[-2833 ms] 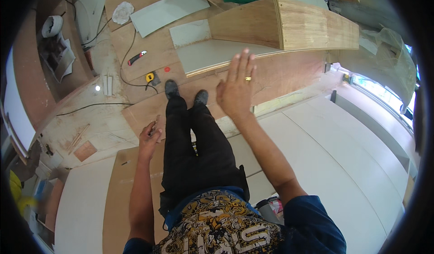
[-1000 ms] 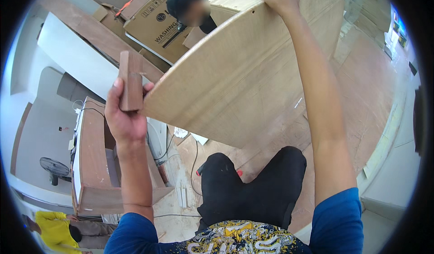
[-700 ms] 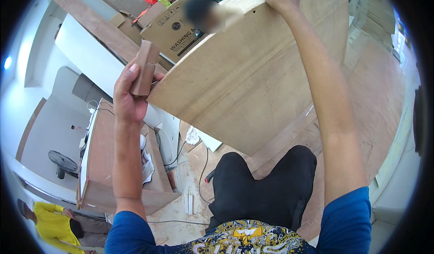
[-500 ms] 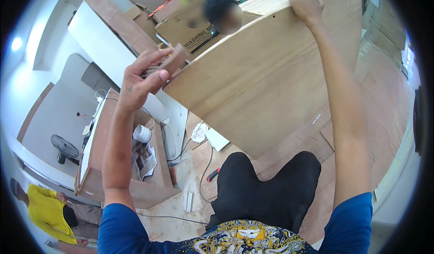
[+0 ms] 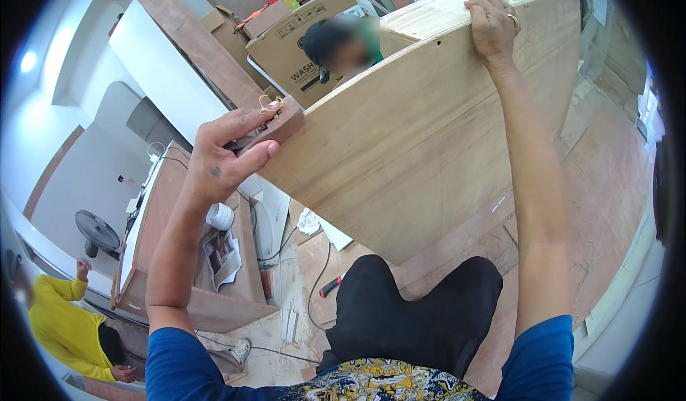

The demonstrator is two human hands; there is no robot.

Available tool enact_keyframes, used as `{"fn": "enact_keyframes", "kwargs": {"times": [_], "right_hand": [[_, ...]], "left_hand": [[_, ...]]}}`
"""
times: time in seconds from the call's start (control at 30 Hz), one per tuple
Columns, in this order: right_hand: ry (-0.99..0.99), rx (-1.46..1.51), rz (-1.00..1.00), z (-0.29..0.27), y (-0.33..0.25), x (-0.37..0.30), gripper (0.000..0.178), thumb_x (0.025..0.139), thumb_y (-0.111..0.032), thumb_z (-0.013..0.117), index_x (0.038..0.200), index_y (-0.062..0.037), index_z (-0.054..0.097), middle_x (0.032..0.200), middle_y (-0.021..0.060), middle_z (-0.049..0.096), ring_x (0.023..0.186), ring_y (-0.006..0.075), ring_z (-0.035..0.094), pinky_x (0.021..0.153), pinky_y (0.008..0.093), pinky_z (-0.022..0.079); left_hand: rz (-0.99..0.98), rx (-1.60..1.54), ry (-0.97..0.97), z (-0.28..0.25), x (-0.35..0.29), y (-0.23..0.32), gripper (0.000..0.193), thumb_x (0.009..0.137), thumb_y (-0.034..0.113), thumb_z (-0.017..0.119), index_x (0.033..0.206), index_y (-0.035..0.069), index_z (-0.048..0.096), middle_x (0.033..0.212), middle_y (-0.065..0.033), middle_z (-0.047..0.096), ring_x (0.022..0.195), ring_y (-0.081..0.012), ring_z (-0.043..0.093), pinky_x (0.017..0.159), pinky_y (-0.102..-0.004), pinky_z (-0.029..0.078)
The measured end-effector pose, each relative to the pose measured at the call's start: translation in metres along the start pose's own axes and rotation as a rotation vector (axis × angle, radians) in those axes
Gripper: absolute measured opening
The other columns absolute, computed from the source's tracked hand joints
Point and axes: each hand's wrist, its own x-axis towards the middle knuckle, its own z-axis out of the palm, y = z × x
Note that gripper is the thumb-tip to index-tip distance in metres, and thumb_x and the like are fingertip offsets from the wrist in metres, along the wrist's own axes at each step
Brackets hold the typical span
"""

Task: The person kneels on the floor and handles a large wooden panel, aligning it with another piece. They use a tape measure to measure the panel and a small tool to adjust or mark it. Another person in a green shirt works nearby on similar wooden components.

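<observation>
Fingers of the left hand [image 5: 218,154] are closed around a small brown block [image 5: 289,124], with the thumb on the near side and the others on the far side. A thin, pale curl [image 5: 268,104] sticks up by the fingertips. The block is at the left end of a big wooden box [image 5: 421,129], right by its top edge; I cannot tell if the two touch. The box stands in front of the person's black pants [image 5: 414,315], and its top edge slopes up to the right. The right hand [image 5: 493,29] is on that top edge, well apart from the left one. Its fingers are bent over the wood and hold on to it, but I cannot tell how tight. One finger has a gold ring [image 5: 512,18].

Behind the wooden box is a person in a dark cap [image 5: 325,42], near a brown cardboard box [image 5: 293,51]. On the floor [image 5: 286,358], a red and black tool [image 5: 331,285] lies near a black cord [image 5: 311,301]. Over to the left are a white roll [image 5: 220,217], some papers [image 5: 224,259], a dark fan [image 5: 98,233], and a person in a yellow top [image 5: 61,319].
</observation>
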Motion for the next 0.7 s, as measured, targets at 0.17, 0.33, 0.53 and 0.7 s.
{"fn": "enact_keyframes", "kwargs": {"times": [0.17, 0.33, 0.53, 0.7], "right_hand": [[0.034, 0.143, -0.007, 0.001, -0.002, 0.0, 0.039, 0.091, -0.024, 0.044, 0.094, -0.0111, 0.08, 0.104, 0.0046, 0.074, 0.111, 0.0273, 0.059, 0.109, 0.0413, 0.034], [0.072, 0.178, 0.023, 0.007, -0.01, -0.006, 0.036, 0.091, -0.027, 0.047, 0.091, -0.0112, 0.08, 0.102, 0.0059, 0.075, 0.113, 0.0291, 0.058, 0.111, 0.0429, 0.031], [0.119, 0.334, 0.077, 0.0, -0.016, -0.004, 0.041, 0.097, -0.028, 0.044, 0.123, -0.007, 0.067, 0.102, 0.0069, 0.075, 0.112, 0.0283, 0.061, 0.113, 0.0447, 0.03], [0.132, 0.556, 0.176, -0.005, -0.01, 0.002, 0.049, 0.102, -0.03, 0.042, 0.145, -0.0075, 0.048, 0.109, 0.0034, 0.075, 0.122, 0.0272, 0.058, 0.116, 0.0459, 0.026]], "left_hand": [[0.124, -0.002, -0.057, 0.027, 0.043, 0.019, 0.049, 0.089, 0.018, 0.076, 0.134, 0.0, 0.068, 0.104, -0.0121, 0.073, 0.093, -0.0137, 0.064, 0.084, -0.0289, 0.05], [0.113, -0.026, -0.072, 0.044, 0.077, 0.024, 0.05, 0.091, 0.023, 0.076, 0.135, 0.0, 0.067, 0.105, -0.0119, 0.072, 0.095, -0.0158, 0.063, 0.087, -0.0304, 0.05], [0.189, 0.035, -0.074, 0.08, 0.136, 0.032, 0.051, 0.094, 0.032, 0.073, 0.135, 0.003, 0.067, 0.111, -0.0124, 0.074, 0.1, -0.0168, 0.066, 0.092, -0.0322, 0.05], [0.29, 0.045, 0.031, 0.121, 0.212, 0.082, 0.048, 0.094, 0.044, 0.068, 0.125, 0.008, 0.074, 0.103, -0.0215, 0.076, 0.09, -0.0276, 0.071, 0.087, -0.0373, 0.054]]}}
